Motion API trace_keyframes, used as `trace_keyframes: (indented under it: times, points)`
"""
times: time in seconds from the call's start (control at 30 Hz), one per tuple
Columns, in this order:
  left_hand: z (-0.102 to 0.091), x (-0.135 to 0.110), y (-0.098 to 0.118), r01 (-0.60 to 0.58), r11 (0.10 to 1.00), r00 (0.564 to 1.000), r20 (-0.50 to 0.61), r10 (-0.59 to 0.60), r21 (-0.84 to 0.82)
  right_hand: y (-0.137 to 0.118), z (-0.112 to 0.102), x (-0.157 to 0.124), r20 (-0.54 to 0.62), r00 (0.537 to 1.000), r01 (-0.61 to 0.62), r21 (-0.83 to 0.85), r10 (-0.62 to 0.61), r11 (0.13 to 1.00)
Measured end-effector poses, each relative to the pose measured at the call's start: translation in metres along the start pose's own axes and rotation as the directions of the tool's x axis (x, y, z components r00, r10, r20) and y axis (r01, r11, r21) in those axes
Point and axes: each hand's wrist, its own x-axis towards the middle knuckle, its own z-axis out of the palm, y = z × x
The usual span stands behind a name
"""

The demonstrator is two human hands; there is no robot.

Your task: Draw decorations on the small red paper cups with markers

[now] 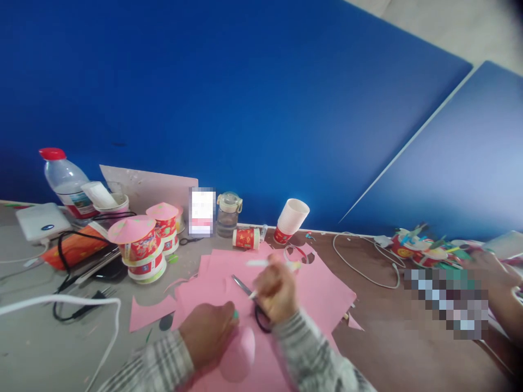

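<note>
My left hand (208, 333) is closed, its fingers at a curved pink paper piece (242, 356); a small green spot shows at the fingertips, too small to name. My right hand (277, 288) is curled and blurred by motion around a slim white pen-like stick (257, 263), whose kind I cannot make out. Scissors (242, 284) with a black handle lie partly beneath the right hand. Below both hands are overlapping pink paper sheets (322, 294). A cut pink scrap (151, 313) lies left of them.
Paper-cup lanterns with pink cone tops (141, 247) stand at left near cables, a power bank (43, 223) and a bottle (71, 188). Behind the paper are a glass jar (227, 216), a fallen red cup (245, 238) and stacked cups (292, 220). Another person's hand (490, 272) is at far right.
</note>
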Motion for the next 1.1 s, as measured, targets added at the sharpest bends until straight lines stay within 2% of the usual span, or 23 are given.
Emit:
trace_keyframes:
  times: [0.07,0.1,0.13,0.2,0.27,0.33,0.43,0.6,0.87,1.1]
  points:
    - [-0.004,-0.001,-0.011,0.037,0.986,0.990,-0.141,-0.013,0.165,-0.022,-0.010,0.014,-0.025,0.998,0.062,0.013,-0.062,0.998]
    - [-0.006,-0.001,-0.014,0.060,0.983,0.977,-0.213,-0.022,0.174,-0.029,-0.013,0.019,-0.034,0.996,0.084,0.020,-0.084,0.996]
    - [-0.008,0.000,-0.014,0.049,0.990,0.975,-0.221,-0.017,0.136,-0.033,-0.016,0.023,-0.058,0.989,0.142,0.050,-0.139,0.989]
    - [-0.010,0.004,-0.009,-0.022,0.999,0.981,-0.192,0.029,0.039,-0.028,-0.015,0.024,-0.020,0.998,0.053,0.087,-0.052,0.995]
    - [-0.009,0.006,-0.003,-0.077,0.997,0.988,-0.132,0.077,0.009,-0.014,-0.010,0.021,0.010,1.000,-0.025,0.124,0.024,0.992]
    - [-0.007,0.006,0.002,-0.090,0.996,0.990,-0.108,0.091,0.012,0.000,-0.002,0.013,0.037,0.997,-0.077,0.154,0.072,0.985]
    - [-0.003,0.004,0.003,-0.054,0.998,0.994,-0.092,0.052,-0.022,0.011,0.006,0.002,0.092,0.989,-0.135,0.205,0.118,0.969]
    - [0.001,0.002,0.002,-0.021,0.996,0.997,-0.071,0.015,-0.087,0.021,0.008,-0.008,0.112,0.981,-0.180,0.242,0.157,0.953]
    - [0.004,0.002,0.003,0.010,0.999,1.000,-0.014,-0.011,-0.044,0.035,0.006,-0.010,0.152,0.971,-0.217,0.237,0.184,0.947]
    - [0.003,0.003,0.008,-0.029,1.000,0.999,-0.046,0.028,-0.006,0.037,0.008,-0.012,0.156,0.970,-0.221,0.236,0.188,0.946]
